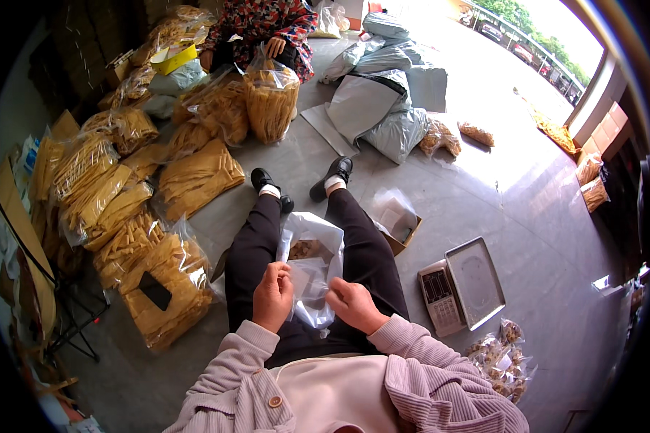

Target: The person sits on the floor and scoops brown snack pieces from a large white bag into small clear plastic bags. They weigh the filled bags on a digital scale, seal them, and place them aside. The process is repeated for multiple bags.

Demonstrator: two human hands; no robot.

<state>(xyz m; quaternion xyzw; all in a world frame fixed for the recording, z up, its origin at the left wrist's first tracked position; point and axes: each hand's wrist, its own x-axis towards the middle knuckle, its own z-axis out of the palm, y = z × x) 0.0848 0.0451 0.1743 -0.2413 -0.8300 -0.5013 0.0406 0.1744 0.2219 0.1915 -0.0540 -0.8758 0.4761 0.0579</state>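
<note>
A white plastic bag (331, 237) stands open on my lap between my thighs, with small brown dried pieces (305, 249) inside. Across its near part lies a small clear plastic bag (312, 278). My left hand (273, 297) is closed, thumb and fingers pinching the clear bag's left edge. On the other side my right hand (355, 304) is closed too, its fingertips at the clear bag's right edge, close to the white bag's rim. What the clear bag contains, if anything, cannot be made out.
A scale (442, 297) with a metal tray stands right, beside filled small bags (502, 361). An open carton (404, 234) sits by my right knee. Bagged tan strips (162, 289) crowd the left, a dark phone (154, 290) on top. Grey sacks (397, 133) and another person (263, 29) are ahead.
</note>
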